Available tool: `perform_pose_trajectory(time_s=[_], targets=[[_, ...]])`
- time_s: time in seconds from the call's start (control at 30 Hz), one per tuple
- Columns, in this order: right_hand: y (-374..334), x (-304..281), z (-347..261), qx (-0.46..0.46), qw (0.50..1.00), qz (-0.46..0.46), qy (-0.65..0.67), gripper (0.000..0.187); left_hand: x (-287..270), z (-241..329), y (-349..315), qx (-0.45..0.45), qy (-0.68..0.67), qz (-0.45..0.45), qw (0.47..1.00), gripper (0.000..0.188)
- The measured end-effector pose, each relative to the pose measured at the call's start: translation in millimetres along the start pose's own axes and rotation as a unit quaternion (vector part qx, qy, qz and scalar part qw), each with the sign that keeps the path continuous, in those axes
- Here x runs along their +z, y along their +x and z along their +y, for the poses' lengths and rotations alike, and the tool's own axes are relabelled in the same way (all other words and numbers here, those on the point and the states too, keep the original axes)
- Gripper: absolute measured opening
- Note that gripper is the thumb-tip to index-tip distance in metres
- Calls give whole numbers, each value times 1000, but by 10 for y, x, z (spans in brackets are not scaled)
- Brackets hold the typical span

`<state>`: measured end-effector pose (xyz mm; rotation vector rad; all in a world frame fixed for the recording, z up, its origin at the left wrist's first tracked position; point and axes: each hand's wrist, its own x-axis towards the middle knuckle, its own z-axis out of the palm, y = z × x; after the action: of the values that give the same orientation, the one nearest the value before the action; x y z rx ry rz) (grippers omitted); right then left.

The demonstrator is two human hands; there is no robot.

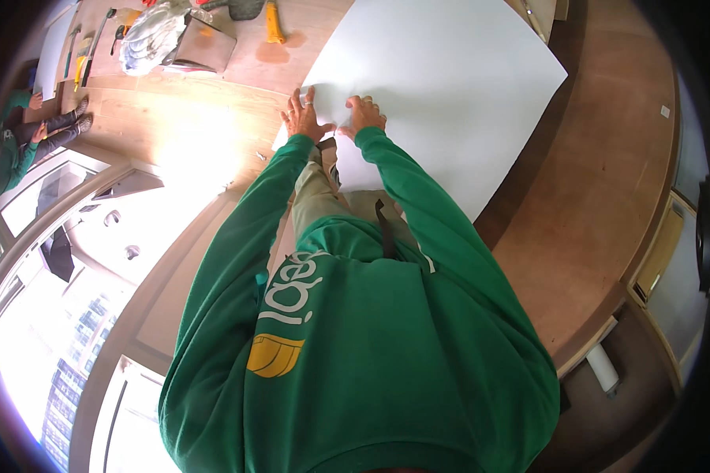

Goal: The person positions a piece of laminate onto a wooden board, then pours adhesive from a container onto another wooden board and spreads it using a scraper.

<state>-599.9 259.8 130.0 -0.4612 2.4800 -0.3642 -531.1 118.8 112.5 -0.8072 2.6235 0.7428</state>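
A large white sheet (457, 87) lies spread in front of me, its near left edge uneven beside my legs. My left hand (301, 117) rests near the sheet's left edge, fingers spread and a ring on one of them. Just right of it, my right hand (364, 115) touches the sheet with fingers bent and thumb apart, pointing toward the left hand. I see nothing held in either hand. Between the two thumbs shows a narrow strip of the sheet, and its rough edge runs down from there.
Beyond the sheet's left side are a yellow-handled tool (274, 24), a box (205, 46), a crumpled plastic bag (151, 35) and a long dark-handled tool (99, 46). Another person (12, 154) sits far left by the windows. A white roll (603, 369) is at lower right.
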Motion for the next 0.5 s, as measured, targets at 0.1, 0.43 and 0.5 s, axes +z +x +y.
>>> perform_pose_trajectory(time_s=[0.1, 0.43, 0.5], targets=[[44, -23, -25, 2, 1000, -2, -6, 66, -68, 37, 20, -2, 1, -3, 1000, 115], [163, 67, -73, 4, 1000, -16, 0, 70, -132, -5, 14, -22, -15, -3, 1000, 110], [173, 106, -62, 3, 1000, -14, 2, 70, -122, -33, 4, 0, -31, 25, 999, 108]])
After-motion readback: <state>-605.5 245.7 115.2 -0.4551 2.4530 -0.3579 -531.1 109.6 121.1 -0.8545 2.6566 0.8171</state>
